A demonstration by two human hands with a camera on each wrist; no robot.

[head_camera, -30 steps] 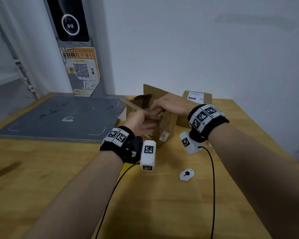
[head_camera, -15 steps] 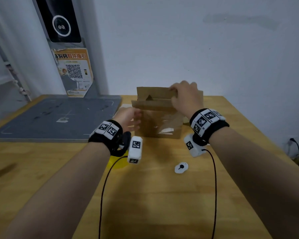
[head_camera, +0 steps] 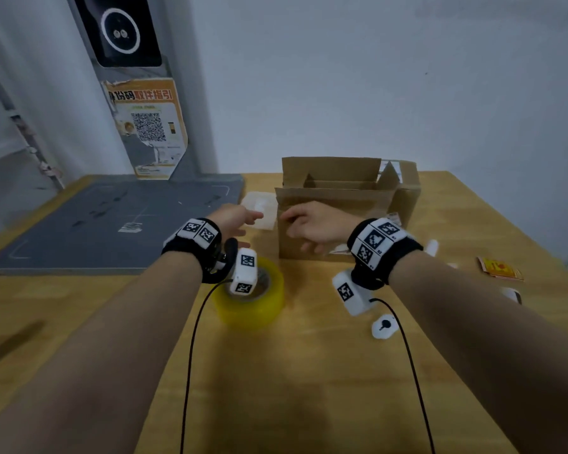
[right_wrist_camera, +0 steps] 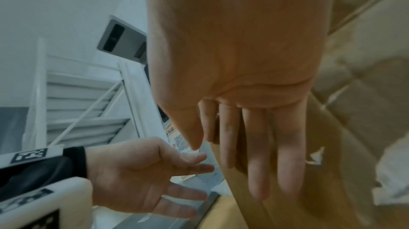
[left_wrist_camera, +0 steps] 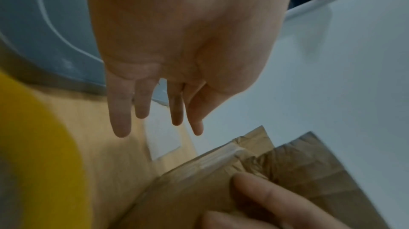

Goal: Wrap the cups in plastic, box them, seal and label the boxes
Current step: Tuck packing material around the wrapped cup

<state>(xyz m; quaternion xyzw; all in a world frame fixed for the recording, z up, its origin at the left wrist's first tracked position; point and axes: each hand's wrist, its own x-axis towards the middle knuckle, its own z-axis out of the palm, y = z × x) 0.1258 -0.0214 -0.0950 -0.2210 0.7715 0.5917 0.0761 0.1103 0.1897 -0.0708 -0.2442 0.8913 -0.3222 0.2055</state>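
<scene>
An open brown cardboard box [head_camera: 358,204] stands upright on the wooden table [head_camera: 309,371] with its flaps raised. Nothing shows inside it. My left hand [head_camera: 243,221] hovers just left of the box with straight fingers [left_wrist_camera: 120,119], holding nothing. A clear plastic sheet [head_camera: 259,208] lies flat under it. My right hand [head_camera: 295,226] is in front of the box, its straight fingers [right_wrist_camera: 256,162] lying against the front wall [right_wrist_camera: 345,171]. A yellow tape roll [head_camera: 253,299] sits under my left wrist. No cup is in view.
A second brown box [head_camera: 409,188] with a white label stands behind on the right. A grey mat [head_camera: 105,224] covers the table's left. A small white device [head_camera: 384,326] lies near my right forearm. An orange label pack [head_camera: 499,268] lies at the right edge.
My right hand has let go of the box's top flap and dropped to its front wall. My left hand has come away from the box. The box now stands square with its flaps up.
</scene>
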